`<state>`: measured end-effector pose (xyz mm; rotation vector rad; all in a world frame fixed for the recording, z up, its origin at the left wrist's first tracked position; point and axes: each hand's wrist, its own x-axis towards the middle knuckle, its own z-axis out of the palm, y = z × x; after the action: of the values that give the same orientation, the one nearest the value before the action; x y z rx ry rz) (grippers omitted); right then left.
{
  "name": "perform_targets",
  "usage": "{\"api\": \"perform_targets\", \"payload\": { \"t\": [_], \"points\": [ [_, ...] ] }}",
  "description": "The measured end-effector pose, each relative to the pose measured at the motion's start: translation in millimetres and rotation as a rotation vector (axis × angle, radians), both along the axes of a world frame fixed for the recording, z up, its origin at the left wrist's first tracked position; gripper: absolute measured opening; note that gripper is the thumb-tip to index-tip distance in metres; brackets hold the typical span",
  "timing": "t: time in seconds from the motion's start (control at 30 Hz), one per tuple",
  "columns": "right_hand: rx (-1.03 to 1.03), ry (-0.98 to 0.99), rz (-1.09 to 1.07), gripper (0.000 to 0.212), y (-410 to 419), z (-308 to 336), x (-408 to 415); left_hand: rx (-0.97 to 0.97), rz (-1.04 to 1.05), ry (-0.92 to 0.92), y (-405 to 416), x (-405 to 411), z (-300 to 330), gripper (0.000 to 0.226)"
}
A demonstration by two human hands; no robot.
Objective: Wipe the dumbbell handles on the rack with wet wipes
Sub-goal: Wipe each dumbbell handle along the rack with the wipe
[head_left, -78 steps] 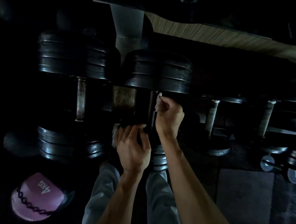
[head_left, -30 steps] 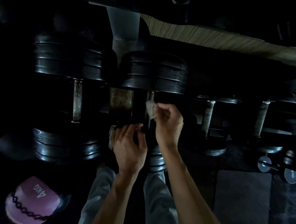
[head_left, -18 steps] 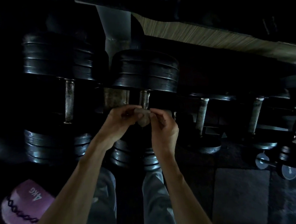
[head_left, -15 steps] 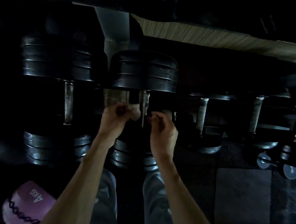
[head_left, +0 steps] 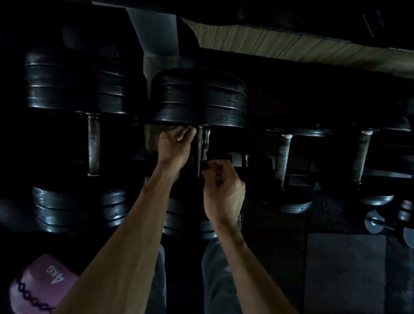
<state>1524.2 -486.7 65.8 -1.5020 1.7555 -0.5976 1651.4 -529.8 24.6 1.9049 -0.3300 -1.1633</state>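
Head view: left hand (head_left: 175, 144) curled round a pale wipe (head_left: 183, 135), pressed up by the far end of the handle (head_left: 204, 144), right under the black weight stack (head_left: 197, 98). Right hand (head_left: 221, 187) curls at the handle's near end; what it holds, I cannot tell, too dark. Handle runs near to far between the two hands, left hand closer to the unwiped far end. Near left, a pink weight (head_left: 38, 288) reads "4KG". More handles wait to the right.

the wipe is barely visible inside the left hand (head_left: 174, 144)'s curled fingers (head_left: 183, 135), lost in the dim light.
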Motion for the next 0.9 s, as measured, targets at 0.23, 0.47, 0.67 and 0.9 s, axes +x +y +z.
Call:
{"api": "perform_targets", "payload": {
  "t": [0.23,0.47,0.67,0.9],
  "points": [
    [-0.032,-0.026,0.000,0.026,0.8,-1.0,-0.6,-0.012,-0.025,-0.383,3.5,-17.2,14.9,0.023],
    [-0.023,-0.013,-0.003,0.032,0.6,-1.2,0.3,-0.053,0.050,-0.313,5.9,-19.4,16.6,0.022],
    [-0.043,-0.002,0.000,0.036,0.3,-2.2,-0.2,-0.036,0.047,-0.412,4.8,-33.1,30.8,0.014],
    [-0.061,-0.012,-0.003,0.034,0.6,-3.7,-1.1,0.023,0.063,-0.444,5.1,-32.9,32.5,0.028]
  ]
}}
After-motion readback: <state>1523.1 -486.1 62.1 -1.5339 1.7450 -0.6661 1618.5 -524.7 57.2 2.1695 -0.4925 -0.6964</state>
